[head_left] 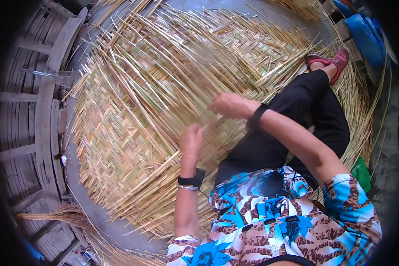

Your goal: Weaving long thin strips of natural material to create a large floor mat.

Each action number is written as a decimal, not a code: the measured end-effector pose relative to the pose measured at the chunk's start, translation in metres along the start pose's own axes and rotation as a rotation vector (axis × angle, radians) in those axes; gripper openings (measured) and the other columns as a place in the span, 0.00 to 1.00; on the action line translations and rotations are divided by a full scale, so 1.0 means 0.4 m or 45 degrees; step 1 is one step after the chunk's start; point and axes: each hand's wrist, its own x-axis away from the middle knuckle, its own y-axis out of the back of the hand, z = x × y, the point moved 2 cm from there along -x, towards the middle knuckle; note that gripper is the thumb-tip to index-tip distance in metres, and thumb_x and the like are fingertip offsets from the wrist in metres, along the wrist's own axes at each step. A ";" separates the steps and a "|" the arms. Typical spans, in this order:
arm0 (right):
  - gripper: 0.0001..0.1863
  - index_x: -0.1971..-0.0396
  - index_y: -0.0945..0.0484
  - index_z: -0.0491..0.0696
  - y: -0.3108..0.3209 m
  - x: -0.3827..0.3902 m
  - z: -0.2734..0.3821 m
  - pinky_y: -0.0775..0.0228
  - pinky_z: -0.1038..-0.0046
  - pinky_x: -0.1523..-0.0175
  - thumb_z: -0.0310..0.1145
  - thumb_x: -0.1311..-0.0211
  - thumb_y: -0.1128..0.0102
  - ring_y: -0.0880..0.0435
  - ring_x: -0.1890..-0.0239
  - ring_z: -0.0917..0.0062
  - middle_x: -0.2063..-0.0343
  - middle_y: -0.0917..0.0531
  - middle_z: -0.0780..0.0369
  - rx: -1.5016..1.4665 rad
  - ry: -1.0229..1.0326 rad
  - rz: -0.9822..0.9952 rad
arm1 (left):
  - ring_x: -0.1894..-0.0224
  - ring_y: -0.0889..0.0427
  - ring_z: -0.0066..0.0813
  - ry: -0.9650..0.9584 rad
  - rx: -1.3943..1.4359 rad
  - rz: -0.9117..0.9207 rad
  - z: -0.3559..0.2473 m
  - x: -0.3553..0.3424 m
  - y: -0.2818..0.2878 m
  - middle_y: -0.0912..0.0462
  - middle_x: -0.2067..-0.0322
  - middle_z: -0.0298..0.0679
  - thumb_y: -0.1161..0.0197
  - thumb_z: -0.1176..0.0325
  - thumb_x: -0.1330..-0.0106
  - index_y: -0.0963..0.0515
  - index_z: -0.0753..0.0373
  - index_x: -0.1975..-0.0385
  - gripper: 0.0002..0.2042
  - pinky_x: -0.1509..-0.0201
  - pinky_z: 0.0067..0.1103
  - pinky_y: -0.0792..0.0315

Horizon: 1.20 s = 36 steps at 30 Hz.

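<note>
And here at two o'clock sits a glossy, bulging blue plastic object (365, 37), possibly a container, whatever is inside hidden from us; a crumpled-looking green plastic piece (361, 174) shows between three and four. Centre stage, reaching out to nine and up past twelve, lies the broad, round-edged, straw-coloured woven mat (115, 128), a crisp herringbone in pale gold and green with a ragged fringe of ends. Long, thin, stiff yellow-green strips (159, 57) fan loosely over it towards eleven. Right at the middle, the bare left hand (191, 141) is bunched low above the mat; the bare right hand (230, 105), just towards one o'clock from it, is curled. Blur covers the strips between them, so I can't tell what either one grips. Weathered grey wooden slats (51, 97) line nine o'clock, a bristly straw broom (66, 215) at eight.
</note>
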 end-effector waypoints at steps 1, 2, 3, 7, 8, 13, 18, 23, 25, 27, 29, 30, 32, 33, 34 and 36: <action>0.12 0.62 0.17 0.48 -0.018 -0.018 0.021 0.25 0.62 0.57 0.30 0.48 0.42 0.17 0.60 0.61 0.69 0.17 0.54 -0.089 -0.036 0.157 | 0.73 0.19 0.44 0.009 -0.008 0.002 -0.012 0.002 0.010 0.21 0.81 0.46 0.37 0.58 0.40 0.21 0.64 0.77 0.14 0.67 0.34 0.28; 0.11 0.64 0.17 0.48 -0.035 -0.024 0.030 0.25 0.62 0.59 0.31 0.48 0.42 0.16 0.63 0.60 0.72 0.17 0.54 -0.177 -0.074 0.313 | 0.72 0.19 0.44 -0.094 -0.098 -0.085 -0.032 0.004 0.025 0.21 0.79 0.45 0.36 0.60 0.41 0.22 0.63 0.76 0.12 0.68 0.35 0.28; 0.11 0.64 0.17 0.48 -0.035 -0.028 0.030 0.25 0.62 0.59 0.31 0.48 0.42 0.16 0.63 0.60 0.72 0.17 0.54 -0.189 -0.070 0.315 | 0.72 0.20 0.45 -0.198 -0.187 -0.170 -0.052 0.005 0.038 0.22 0.78 0.45 0.35 0.62 0.41 0.22 0.63 0.75 0.10 0.68 0.35 0.29; 0.06 0.75 0.18 0.47 -0.053 -0.020 0.005 0.27 0.59 0.68 0.31 0.48 0.43 0.18 0.72 0.56 0.79 0.19 0.53 0.104 -0.154 0.169 | 0.62 0.21 0.41 -0.294 -0.335 -0.369 -0.107 -0.015 0.091 0.23 0.64 0.41 0.34 0.68 0.41 0.23 0.59 0.66 0.07 0.60 0.33 0.29; 0.07 0.78 0.20 0.46 -0.053 -0.014 -0.002 0.28 0.58 0.70 0.32 0.48 0.43 0.19 0.75 0.55 0.80 0.19 0.53 0.131 -0.152 -0.026 | 0.62 0.21 0.41 -0.292 -0.338 -0.362 -0.110 -0.026 0.103 0.23 0.64 0.41 0.34 0.68 0.41 0.23 0.59 0.66 0.07 0.60 0.33 0.29; 0.08 0.76 0.22 0.43 -0.040 -0.006 -0.015 0.29 0.56 0.66 0.32 0.46 0.44 0.19 0.71 0.53 0.78 0.20 0.49 -0.203 -0.555 -0.382 | 0.66 0.18 0.38 -0.211 0.183 -0.454 -0.058 -0.128 0.087 0.19 0.68 0.42 0.35 0.68 0.41 0.22 0.65 0.62 0.10 0.61 0.29 0.26; 0.10 0.63 0.20 0.46 -0.026 0.028 -0.053 0.29 0.56 0.60 0.32 0.44 0.45 0.21 0.65 0.49 0.72 0.19 0.47 -0.525 -0.613 -0.667 | 0.75 0.15 0.37 -0.153 -0.297 -0.243 -0.016 -0.255 -0.053 0.19 0.83 0.45 0.32 0.64 0.44 0.20 0.69 0.72 0.12 0.70 0.29 0.24; 0.12 0.61 0.22 0.39 -0.009 0.025 -0.034 0.30 0.64 0.65 0.31 0.41 0.42 0.20 0.72 0.60 0.75 0.22 0.47 -0.454 -0.575 -0.513 | 0.80 0.18 0.39 0.225 0.222 -0.121 0.055 -0.330 -0.105 0.19 0.83 0.50 0.31 0.60 0.49 0.20 0.74 0.76 0.18 0.72 0.32 0.25; 0.12 0.62 0.22 0.39 -0.009 0.028 -0.036 0.29 0.64 0.65 0.31 0.40 0.43 0.20 0.72 0.59 0.75 0.22 0.46 -0.456 -0.551 -0.556 | 0.81 0.18 0.38 0.123 0.157 -0.219 0.054 -0.329 -0.114 0.19 0.83 0.49 0.31 0.60 0.50 0.19 0.74 0.75 0.18 0.73 0.31 0.25; 0.11 0.63 0.22 0.39 -0.002 0.021 -0.026 0.30 0.63 0.66 0.32 0.39 0.44 0.20 0.72 0.55 0.76 0.22 0.45 -0.438 -0.585 -0.485 | 0.79 0.17 0.40 0.122 0.162 -0.235 0.070 -0.331 -0.114 0.19 0.82 0.50 0.30 0.60 0.51 0.18 0.74 0.72 0.19 0.71 0.31 0.25; 0.11 0.64 0.22 0.39 -0.007 0.028 -0.031 0.30 0.62 0.67 0.32 0.38 0.44 0.21 0.74 0.54 0.77 0.23 0.45 -0.454 -0.546 -0.548 | 0.78 0.17 0.40 0.181 0.130 -0.154 0.048 -0.338 -0.107 0.18 0.81 0.51 0.30 0.60 0.51 0.18 0.74 0.72 0.19 0.70 0.32 0.24; 0.11 0.65 0.22 0.39 -0.009 0.032 -0.034 0.31 0.61 0.67 0.33 0.38 0.44 0.22 0.75 0.53 0.78 0.23 0.45 -0.472 -0.504 -0.610 | 0.76 0.16 0.41 0.244 0.096 -0.076 0.041 -0.338 -0.105 0.18 0.80 0.52 0.30 0.60 0.52 0.18 0.73 0.71 0.19 0.69 0.32 0.24; 0.11 0.65 0.23 0.39 -0.006 0.031 -0.032 0.31 0.61 0.68 0.33 0.38 0.44 0.23 0.75 0.53 0.78 0.23 0.45 -0.468 -0.517 -0.589 | 0.75 0.16 0.40 0.261 0.171 -0.099 0.010 -0.317 -0.081 0.17 0.78 0.52 0.29 0.60 0.52 0.18 0.73 0.71 0.19 0.68 0.32 0.24; 0.11 0.66 0.23 0.39 -0.003 0.030 -0.033 0.31 0.61 0.68 0.33 0.38 0.44 0.23 0.75 0.53 0.78 0.23 0.45 -0.457 -0.531 -0.567 | 0.73 0.16 0.40 0.276 0.251 -0.122 -0.009 -0.305 -0.070 0.17 0.77 0.52 0.29 0.59 0.53 0.18 0.72 0.70 0.19 0.67 0.31 0.24; 0.11 0.66 0.23 0.39 -0.004 0.027 -0.032 0.31 0.61 0.68 0.33 0.38 0.44 0.23 0.75 0.53 0.78 0.23 0.45 -0.460 -0.529 -0.569 | 0.73 0.16 0.40 0.277 0.248 -0.123 -0.016 -0.294 -0.066 0.17 0.77 0.52 0.29 0.59 0.53 0.18 0.72 0.70 0.19 0.67 0.31 0.24; 0.11 0.67 0.24 0.39 -0.010 0.021 -0.034 0.31 0.60 0.68 0.33 0.38 0.44 0.24 0.75 0.51 0.78 0.23 0.45 -0.448 -0.620 -0.496 | 0.62 0.17 0.55 0.237 0.177 -0.269 -0.031 -0.271 -0.053 0.18 0.68 0.60 0.28 0.58 0.53 0.20 0.73 0.65 0.23 0.56 0.36 0.25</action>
